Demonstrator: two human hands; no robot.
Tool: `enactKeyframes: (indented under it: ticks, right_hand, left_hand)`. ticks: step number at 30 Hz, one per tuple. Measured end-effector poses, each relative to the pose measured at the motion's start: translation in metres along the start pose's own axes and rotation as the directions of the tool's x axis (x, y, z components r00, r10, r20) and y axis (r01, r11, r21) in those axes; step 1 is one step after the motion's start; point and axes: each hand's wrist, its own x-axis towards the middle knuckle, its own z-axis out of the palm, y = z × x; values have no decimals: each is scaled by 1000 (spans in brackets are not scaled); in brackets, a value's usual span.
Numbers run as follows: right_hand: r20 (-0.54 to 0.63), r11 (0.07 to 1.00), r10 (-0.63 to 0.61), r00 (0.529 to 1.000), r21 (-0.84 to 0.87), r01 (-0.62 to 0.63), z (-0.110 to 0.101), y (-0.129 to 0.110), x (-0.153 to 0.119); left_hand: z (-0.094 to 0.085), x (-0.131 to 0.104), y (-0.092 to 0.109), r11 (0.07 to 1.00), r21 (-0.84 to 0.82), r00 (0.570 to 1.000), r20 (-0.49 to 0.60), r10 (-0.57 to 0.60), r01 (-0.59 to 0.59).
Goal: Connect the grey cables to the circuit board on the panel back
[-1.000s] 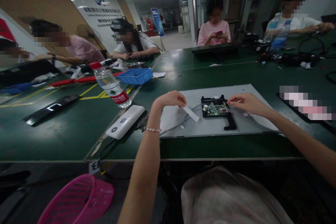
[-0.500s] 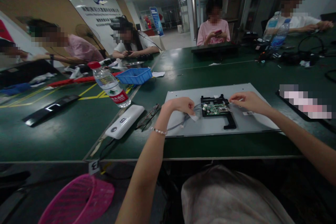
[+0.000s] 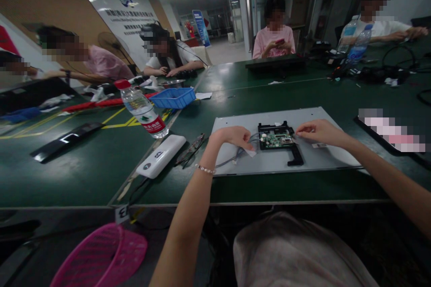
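Observation:
A flat grey panel (image 3: 323,143) lies before me, with a green circuit board (image 3: 276,140) in a black plastic frame (image 3: 296,157) on it. My left hand (image 3: 235,136) is at the board's left, fingers curled and thumb pointing down over thin grey cables (image 3: 232,158). The cables run from the board's left side under this hand, and a white tag (image 3: 251,153) shows below the thumb. At the frame's right edge, my right hand (image 3: 313,131) has thumb and fingertips pinched together. Whatever is in that pinch is too small to make out.
Left of the panel lie eyeglasses (image 3: 191,150), a white power bank (image 3: 161,157) and a water bottle (image 3: 143,110). A blue tray (image 3: 173,97) stands farther back. A phone (image 3: 390,132) lies right. Below the table edge is a pink basket (image 3: 101,255). Several people sit around the table.
My left thumb has straightened and points lower over the cables. My right fingertips have shifted slightly right and down beside the frame. The board and panel stay in place.

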Motion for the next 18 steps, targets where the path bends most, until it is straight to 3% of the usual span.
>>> enactKeyframes:
  ticks: [6, 12, 18]
  right_hand:
    - [11, 998, -12, 1000, -61, 13, 1, -1, 0]
    - [24, 995, -22, 999, -94, 25, 6, 0, 1]
    - [81, 1000, -21, 997, 7, 21, 6, 3, 3]
  left_hand:
    - [-11, -7, -9, 999, -31, 976, -217, 19, -26]
    - [-9, -8, -25, 1000, -26, 993, -120, 0, -3]
    - [-6, -6, -34, 988, -137, 997, -56, 61, -68]
